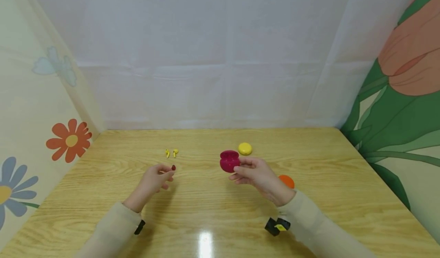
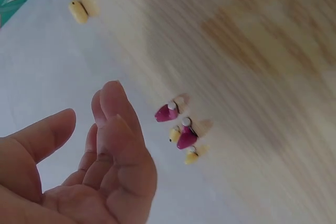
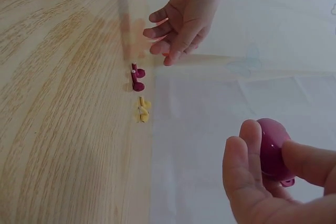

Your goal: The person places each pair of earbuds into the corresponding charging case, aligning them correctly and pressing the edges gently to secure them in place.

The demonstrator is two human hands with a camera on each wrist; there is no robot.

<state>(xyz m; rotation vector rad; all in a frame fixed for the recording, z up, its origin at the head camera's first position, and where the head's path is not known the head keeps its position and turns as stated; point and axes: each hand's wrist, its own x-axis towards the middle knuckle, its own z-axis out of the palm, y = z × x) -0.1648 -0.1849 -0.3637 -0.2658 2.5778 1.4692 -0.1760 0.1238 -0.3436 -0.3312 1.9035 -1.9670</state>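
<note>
My right hand (image 1: 256, 176) grips a crimson earbud case (image 1: 229, 161) between thumb and fingers, held up over the table; its lid stands open in the head view. In the right wrist view the rounded crimson shell shows between the fingertips. My left hand (image 2: 113, 161) reaches over the table at the left, thumb spread apart from the fingers and nothing between them in its wrist view. Two crimson earbuds (image 2: 186, 134) lie on the table just past those fingers. From the head view, one dark red earbud (image 1: 173, 167) shows right at the left fingertips.
Two yellow earbuds (image 1: 171, 153) lie farther back on the wooden table (image 1: 203, 200). A round yellow case (image 1: 245, 148) sits behind the right hand, and an orange round object (image 1: 286, 181) is partly covered by the right wrist. White cloth (image 1: 220, 78) hangs behind the table.
</note>
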